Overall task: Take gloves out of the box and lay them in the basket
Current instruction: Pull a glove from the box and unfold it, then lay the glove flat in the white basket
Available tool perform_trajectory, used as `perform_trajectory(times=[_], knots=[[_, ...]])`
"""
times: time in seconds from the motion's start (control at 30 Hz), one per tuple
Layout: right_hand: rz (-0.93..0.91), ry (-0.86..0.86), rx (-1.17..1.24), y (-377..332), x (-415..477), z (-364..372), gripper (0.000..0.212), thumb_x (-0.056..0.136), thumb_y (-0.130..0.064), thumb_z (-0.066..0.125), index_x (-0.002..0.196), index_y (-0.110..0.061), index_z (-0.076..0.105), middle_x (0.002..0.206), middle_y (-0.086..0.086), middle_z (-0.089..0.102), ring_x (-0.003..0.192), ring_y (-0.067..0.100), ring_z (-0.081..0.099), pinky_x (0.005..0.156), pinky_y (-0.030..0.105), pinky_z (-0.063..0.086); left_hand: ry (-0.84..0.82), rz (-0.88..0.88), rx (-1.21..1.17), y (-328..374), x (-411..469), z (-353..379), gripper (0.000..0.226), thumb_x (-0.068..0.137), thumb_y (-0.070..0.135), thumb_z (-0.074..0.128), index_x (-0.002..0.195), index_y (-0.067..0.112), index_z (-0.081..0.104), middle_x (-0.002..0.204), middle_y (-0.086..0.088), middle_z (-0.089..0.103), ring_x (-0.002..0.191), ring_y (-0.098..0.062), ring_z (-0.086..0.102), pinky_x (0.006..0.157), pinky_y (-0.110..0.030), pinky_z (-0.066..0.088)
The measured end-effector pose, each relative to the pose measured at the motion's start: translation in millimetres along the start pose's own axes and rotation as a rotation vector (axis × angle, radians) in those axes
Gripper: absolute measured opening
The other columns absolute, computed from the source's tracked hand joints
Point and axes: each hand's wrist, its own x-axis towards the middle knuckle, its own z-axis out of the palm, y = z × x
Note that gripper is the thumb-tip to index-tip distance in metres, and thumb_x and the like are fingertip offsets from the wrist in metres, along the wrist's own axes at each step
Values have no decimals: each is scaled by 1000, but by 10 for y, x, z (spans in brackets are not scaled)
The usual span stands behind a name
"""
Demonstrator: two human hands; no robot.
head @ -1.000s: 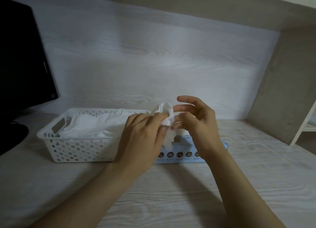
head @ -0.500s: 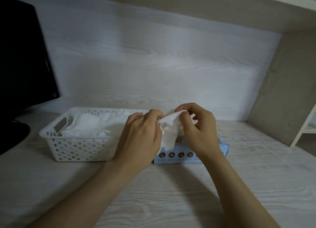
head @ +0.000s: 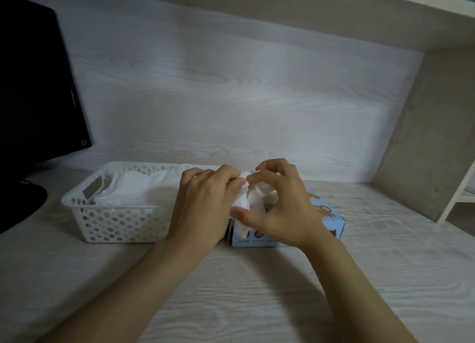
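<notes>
From the head view, I see my left hand (head: 203,209) pinching the top of a white glove (head: 243,203). My right hand (head: 280,206), fingers curled and slightly spread, nips it between thumb and forefinger above the blue box (head: 331,219). Just beside the box, the white basket (head: 115,224) holds other gloves (head: 133,191).

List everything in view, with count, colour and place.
desk: one, pale wood, under everything
box: one, light blue, on the desk
basket: one, white, left of the box
gloves: pile, count unclear, white, in the basket
glove: one, white, held above the box
monitor: one, black, far left
left hand: one, pinches the glove
right hand: one, fingers curled on the glove
</notes>
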Motion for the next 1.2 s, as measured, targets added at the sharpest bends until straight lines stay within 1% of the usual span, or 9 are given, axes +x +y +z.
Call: perform_trajectory(times=[0.13, 0.3, 0.47, 0.6, 0.7, 0.83, 0.93, 1.07, 1.2], knots=[[3, 37, 30, 116, 33, -18, 15, 90, -37, 78, 105, -35, 80, 128, -8, 58, 115, 9, 60, 90, 34, 56, -14, -28, -26, -13, 23, -9, 17, 106, 23, 53, 99, 15, 66, 76, 4, 67, 69, -21, 61, 77, -43, 49], [23, 202, -13, 146, 56, -22, 12, 93, -21, 79, 104, -22, 80, 121, -6, 59, 106, -2, 59, 86, 2, 39, 1, -132, -90, 36, 29, -70, 8, 108, 16, 48, 102, 17, 54, 78, 9, 55, 70, -13, 51, 60, -30, 35], [134, 289, -155, 242, 89, -30, 16, 90, -4, 77, 101, -16, 80, 112, -2, 68, 93, 8, 64, 79, 0, 38, 161, -235, -165, 36, 74, -152, 9, 111, 18, 42, 106, 22, 48, 80, 12, 54, 72, -2, 54, 57, -15, 37], [283, 442, -172, 244, 66, -125, 38, 86, 12, 58, 104, -16, 77, 102, 3, 70, 82, 18, 64, 73, 6, 39, 215, -271, -241, 56, 98, -205, 13, 108, 13, 45, 97, 14, 51, 73, 9, 56, 70, -7, 56, 60, -12, 39], [356, 288, -281, 197, 45, -88, 39, 80, -5, 49, 99, -15, 80, 107, 4, 69, 98, 30, 59, 90, 37, 42, 189, -297, -303, 96, 97, -215, 16, 105, 7, 48, 93, 12, 56, 67, 4, 57, 70, -12, 57, 57, -14, 39], [437, 60, -302, 113, 13, -59, 48, 74, -49, 35, 78, -18, 71, 107, -5, 61, 108, 23, 41, 94, 41, 24, 142, -297, -366, 81, 100, -213, 17, 105, 9, 51, 92, 14, 61, 62, 5, 57, 58, -11, 53, 53, -15, 36], [363, 170, -259, 50, 5, -60, 62, 75, -63, 35, 119, -31, 66, 119, -6, 54, 115, 20, 40, 98, 39, 23, 109, -288, -406, 70, 91, -205, 20, 106, 9, 50, 93, 15, 64, 68, 4, 60, 63, -15, 54, 55, -20, 39], [59, 150, -66, -72, -20, -87, 52, 86, -67, 50, 127, -35, 56, 119, -13, 51, 114, 13, 45, 97, 35, 32, 88, -284, -424, 83, 95, -223, 22, 107, 9, 48, 94, 16, 65, 71, 3, 61, 66, -16, 55, 57, -23, 40], [-177, 118, 16, -158, -4, 24, 27, 89, -46, 75, 106, -26, 69, 101, -13, 64, 99, 13, 59, 87, 38, 46, 43, -295, -515, 92, 95, -248, 28, 109, 17, 41, 92, 17, 64, 75, 2, 64, 70, -15, 58, 63, -30, 46]])
